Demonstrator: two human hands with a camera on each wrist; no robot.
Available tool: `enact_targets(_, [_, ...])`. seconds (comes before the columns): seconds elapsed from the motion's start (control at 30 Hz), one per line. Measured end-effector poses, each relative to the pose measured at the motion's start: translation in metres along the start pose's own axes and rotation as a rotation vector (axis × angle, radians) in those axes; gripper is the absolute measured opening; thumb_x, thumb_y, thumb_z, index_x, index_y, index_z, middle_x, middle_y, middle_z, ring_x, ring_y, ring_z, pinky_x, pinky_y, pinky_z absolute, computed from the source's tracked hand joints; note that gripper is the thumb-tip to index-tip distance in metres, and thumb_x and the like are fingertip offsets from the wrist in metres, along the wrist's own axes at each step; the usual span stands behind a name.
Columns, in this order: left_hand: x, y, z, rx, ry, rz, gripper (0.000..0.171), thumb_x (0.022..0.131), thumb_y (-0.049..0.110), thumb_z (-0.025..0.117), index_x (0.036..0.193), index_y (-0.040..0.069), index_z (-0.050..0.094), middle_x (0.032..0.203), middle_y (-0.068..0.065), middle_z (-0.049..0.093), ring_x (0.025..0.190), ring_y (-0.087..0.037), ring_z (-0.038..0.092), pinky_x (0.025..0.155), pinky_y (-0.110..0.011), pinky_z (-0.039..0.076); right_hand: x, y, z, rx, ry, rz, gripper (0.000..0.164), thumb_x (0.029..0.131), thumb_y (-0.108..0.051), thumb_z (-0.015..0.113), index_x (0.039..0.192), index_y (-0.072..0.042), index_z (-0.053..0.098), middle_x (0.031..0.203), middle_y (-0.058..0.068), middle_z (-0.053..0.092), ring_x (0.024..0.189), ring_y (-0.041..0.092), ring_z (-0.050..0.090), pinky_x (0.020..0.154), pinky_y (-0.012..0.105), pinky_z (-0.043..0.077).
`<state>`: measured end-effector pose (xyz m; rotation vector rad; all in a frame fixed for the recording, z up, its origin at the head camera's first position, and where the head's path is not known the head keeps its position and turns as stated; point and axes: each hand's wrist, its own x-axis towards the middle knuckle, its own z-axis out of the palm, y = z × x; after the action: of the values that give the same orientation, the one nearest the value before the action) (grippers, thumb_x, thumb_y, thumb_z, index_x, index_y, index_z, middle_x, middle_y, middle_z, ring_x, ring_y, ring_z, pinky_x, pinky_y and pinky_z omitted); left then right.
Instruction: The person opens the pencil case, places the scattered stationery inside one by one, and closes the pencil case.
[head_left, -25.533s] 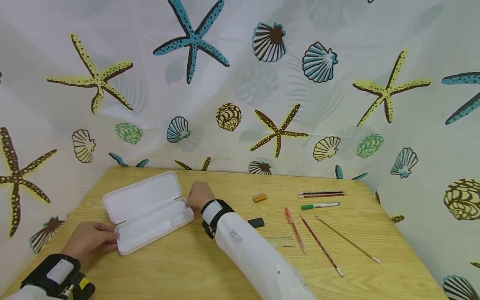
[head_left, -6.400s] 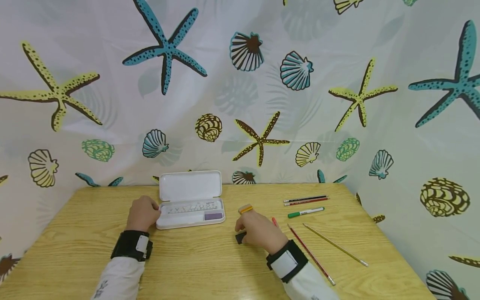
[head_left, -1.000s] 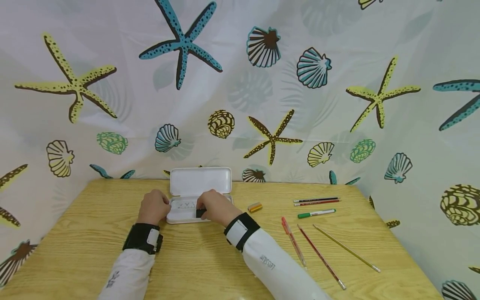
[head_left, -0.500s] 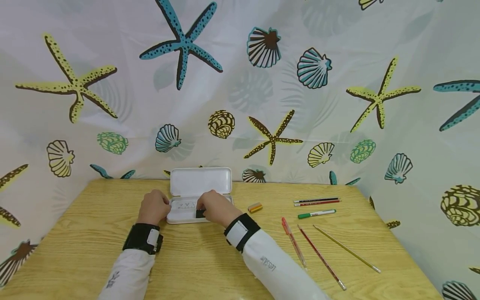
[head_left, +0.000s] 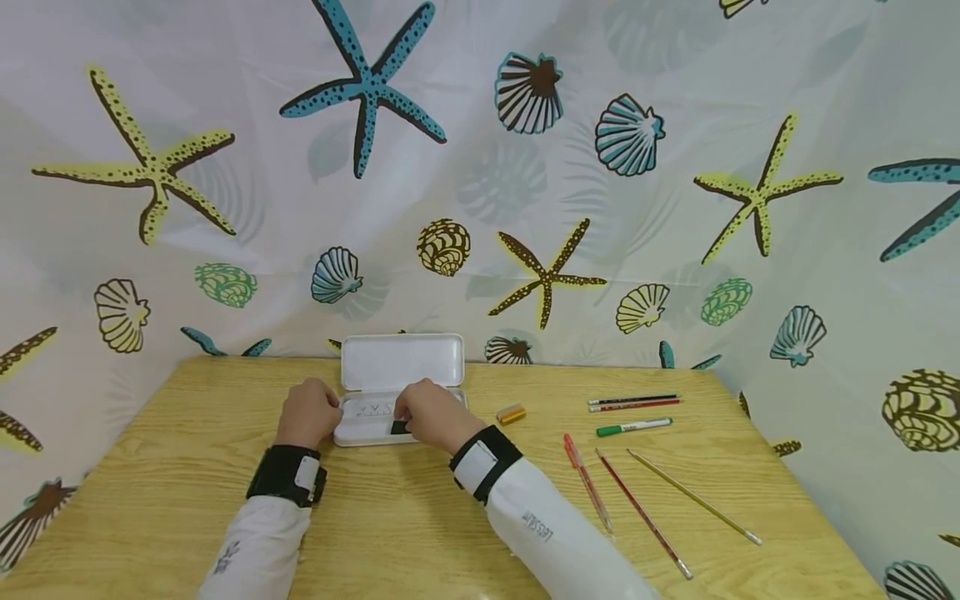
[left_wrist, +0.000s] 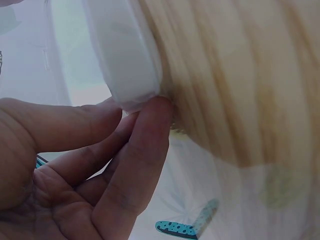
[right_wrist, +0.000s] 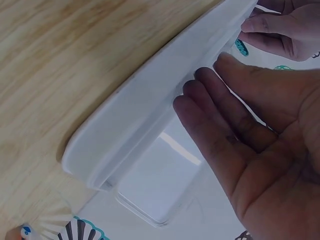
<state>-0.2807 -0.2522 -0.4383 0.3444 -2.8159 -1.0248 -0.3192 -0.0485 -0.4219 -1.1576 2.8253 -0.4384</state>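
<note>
A white pencil case [head_left: 402, 362] lies with its lid raised at the back of the table. My left hand [head_left: 307, 412] pinches its left end between thumb and fingers, which the left wrist view shows closely on the case corner [left_wrist: 127, 55]. Over the case's right half, my right hand [head_left: 435, 412] reaches in, its fingers at a black eraser [head_left: 400, 427]. A clear ruler [head_left: 371, 410] lies in the case, partly covered by that hand. In the right wrist view the fingertips dip behind the case wall [right_wrist: 130, 110], and the eraser is hidden there.
An orange sharpener [head_left: 512, 414] sits right of the case. Farther right lie a red pen [head_left: 587, 483], a dark red pencil [head_left: 645, 514], a gold pencil [head_left: 693, 495], a green-capped marker [head_left: 634, 427] and two pencils [head_left: 636, 406]. A patterned cloth [head_left: 450, 183] hangs behind.
Earlier, the case was moved and turned to the back, the ruler came into it, and the black eraser went from table to case. In the last second the eraser tipped slightly lower; both hands stayed.
</note>
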Motion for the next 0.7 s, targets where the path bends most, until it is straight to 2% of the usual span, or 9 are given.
enact_targets(0.13, [0.001,0.001,-0.001,0.001,-0.002,0.001,0.009,0.084,-0.001,0.065,0.080,-0.007,0.070,0.070,-0.014,0.063,0.061,-0.027,0.059,0.052,-0.033,0.047,-0.001,0.002,-0.002,0.002,0.008,-0.010,0.015,0.091,-0.002,0.076,0.104,-0.008,0.080,0.098,0.002,0.075,0.083,0.008,0.062,0.078,0.021,0.052])
enact_targets(0.43, [0.001,0.003,-0.002,0.003,-0.004,-0.002,0.010,0.085,0.000,0.065,0.082,-0.008,0.070,0.072,-0.015,0.063,0.062,-0.028,0.060,0.053,-0.034,0.047,-0.011,0.004,-0.017,0.027,0.009,-0.010,0.019,0.091,-0.006,0.078,0.110,-0.008,0.079,0.104,0.003,0.075,0.093,0.011,0.066,0.082,0.024,0.053])
enact_targets(0.7, [0.001,0.001,0.000,0.010,-0.002,-0.006,0.009,0.084,0.000,0.064,0.081,-0.008,0.070,0.071,-0.015,0.063,0.062,-0.028,0.059,0.053,-0.034,0.047,-0.024,0.018,-0.037,0.048,0.066,-0.013,0.021,0.091,-0.006,0.078,0.111,-0.005,0.079,0.105,0.006,0.075,0.093,0.014,0.066,0.084,0.027,0.053])
